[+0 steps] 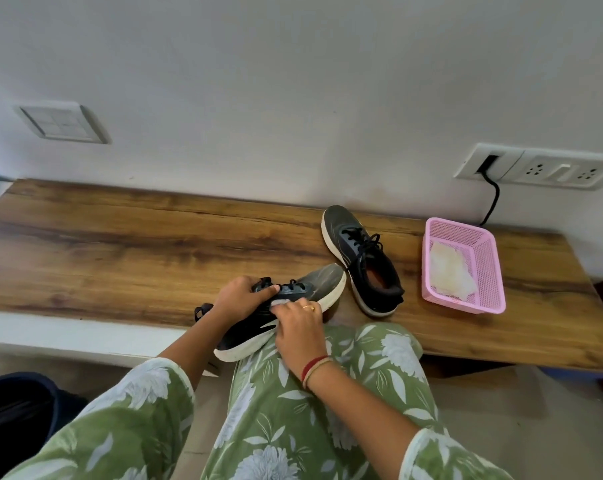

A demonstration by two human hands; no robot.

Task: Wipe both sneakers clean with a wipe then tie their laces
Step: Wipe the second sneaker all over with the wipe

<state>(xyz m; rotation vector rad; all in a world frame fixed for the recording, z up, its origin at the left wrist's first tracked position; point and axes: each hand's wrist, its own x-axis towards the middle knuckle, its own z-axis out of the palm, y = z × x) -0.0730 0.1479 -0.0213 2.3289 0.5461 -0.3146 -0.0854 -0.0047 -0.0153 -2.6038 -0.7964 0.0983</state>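
One sneaker is being wiped on the lap.

The near sneaker [286, 313] is being gripped at its laces by the left hand [239, 296], while a wipe [280, 303] is being pressed against its side by the right hand [301, 329]. The second sneaker [362, 258] is lying untied on the tabletop [120, 247], beside a pink basket [462, 268]; tying is judged still outstanding.

Wooden desk [154, 244] carries one sneaker [362, 258] and pink basket [483, 271]

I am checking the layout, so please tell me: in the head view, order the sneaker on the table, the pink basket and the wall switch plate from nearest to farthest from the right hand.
From the right hand:
1. Sneaker on the table, just beyond, to the right.
2. Pink basket, farther right.
3. Wall switch plate, far upper left.
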